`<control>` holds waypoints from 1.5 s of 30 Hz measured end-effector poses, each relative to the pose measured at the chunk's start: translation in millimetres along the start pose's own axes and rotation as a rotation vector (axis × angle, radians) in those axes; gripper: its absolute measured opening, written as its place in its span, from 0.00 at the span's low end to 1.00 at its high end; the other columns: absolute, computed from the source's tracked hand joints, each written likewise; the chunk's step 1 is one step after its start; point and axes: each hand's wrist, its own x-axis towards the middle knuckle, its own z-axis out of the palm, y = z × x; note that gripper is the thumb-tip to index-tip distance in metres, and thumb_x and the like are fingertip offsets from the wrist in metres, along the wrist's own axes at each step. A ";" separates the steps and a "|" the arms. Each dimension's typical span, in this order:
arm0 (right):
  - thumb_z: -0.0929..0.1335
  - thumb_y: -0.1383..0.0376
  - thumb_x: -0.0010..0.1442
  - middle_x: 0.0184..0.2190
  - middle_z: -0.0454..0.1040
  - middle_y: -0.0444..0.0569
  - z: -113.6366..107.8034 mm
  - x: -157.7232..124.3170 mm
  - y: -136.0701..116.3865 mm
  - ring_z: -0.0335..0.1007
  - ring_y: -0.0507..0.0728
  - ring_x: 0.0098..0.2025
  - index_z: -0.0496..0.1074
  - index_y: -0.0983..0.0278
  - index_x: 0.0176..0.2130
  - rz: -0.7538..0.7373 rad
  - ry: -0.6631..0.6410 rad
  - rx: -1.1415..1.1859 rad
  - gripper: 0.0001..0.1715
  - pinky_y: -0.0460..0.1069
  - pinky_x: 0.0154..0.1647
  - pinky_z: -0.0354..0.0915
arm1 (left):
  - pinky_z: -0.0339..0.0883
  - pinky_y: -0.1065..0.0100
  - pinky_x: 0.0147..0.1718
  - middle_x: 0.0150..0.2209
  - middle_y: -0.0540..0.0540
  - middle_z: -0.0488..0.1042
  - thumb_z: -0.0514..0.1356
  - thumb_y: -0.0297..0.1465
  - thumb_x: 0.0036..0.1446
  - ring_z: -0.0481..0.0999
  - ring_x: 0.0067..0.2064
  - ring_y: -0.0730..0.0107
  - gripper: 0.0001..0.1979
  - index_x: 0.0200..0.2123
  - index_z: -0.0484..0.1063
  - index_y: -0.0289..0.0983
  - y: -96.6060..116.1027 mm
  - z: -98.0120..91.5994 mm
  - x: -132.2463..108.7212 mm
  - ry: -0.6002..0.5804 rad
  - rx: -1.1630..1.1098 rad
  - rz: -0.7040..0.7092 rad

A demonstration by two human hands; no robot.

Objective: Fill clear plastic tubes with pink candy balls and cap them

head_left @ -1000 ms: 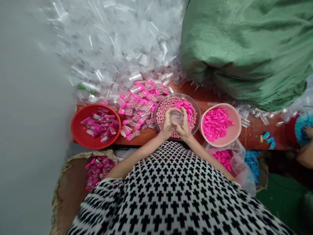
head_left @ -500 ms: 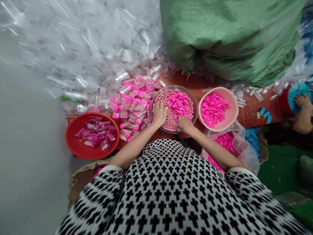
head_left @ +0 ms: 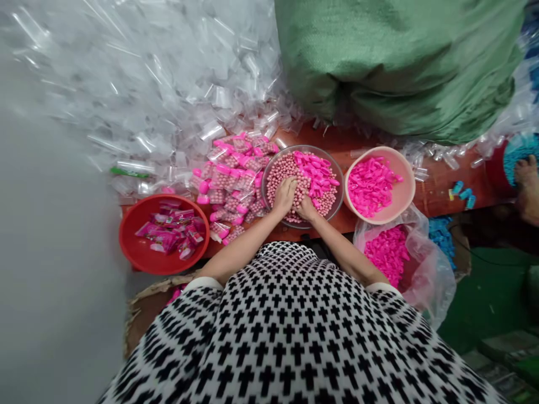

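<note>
A clear round bowl (head_left: 264, 188) holds many small dull-pink beads (head_left: 280, 168), with bright pink plastic pieces (head_left: 315, 171) heaped on its right side. Both my hands are down in this bowl, close together at its near side. My left hand (head_left: 285, 196) curls over the beads, fingers bent and pressed together. Beside it, my right hand (head_left: 306, 209) is closed low among the beads. Whatever lies between the hands is hidden or too small to make out. Left of the bowl is a pile of clear tubes filled with beads (head_left: 229, 179), with bright pink ends.
A red basin (head_left: 126, 238) with pink packets stands left. To the right are a pale pink basin (head_left: 404, 193) of pink pieces and a plastic bag (head_left: 435, 286). Empty clear tubes (head_left: 168, 84) and a green sack (head_left: 391, 67) lie behind. Another person's hand (head_left: 526, 174) is far right.
My hands have come together; the right hand moved left, away from the bowl's right side, and the left moved slightly right. The bright pink pieces now sit farther right in the bowl.
</note>
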 end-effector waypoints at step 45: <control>0.72 0.68 0.52 0.29 0.78 0.47 -145.3 15.5 -21.7 0.74 0.55 0.34 0.78 0.69 0.35 -0.306 -0.389 0.162 0.08 0.48 0.39 0.67 | 0.73 0.59 0.42 0.34 0.50 0.75 0.69 0.37 0.41 0.75 0.37 0.66 0.18 0.35 0.72 0.36 27.7 37.2 -54.2 0.175 -0.665 -0.281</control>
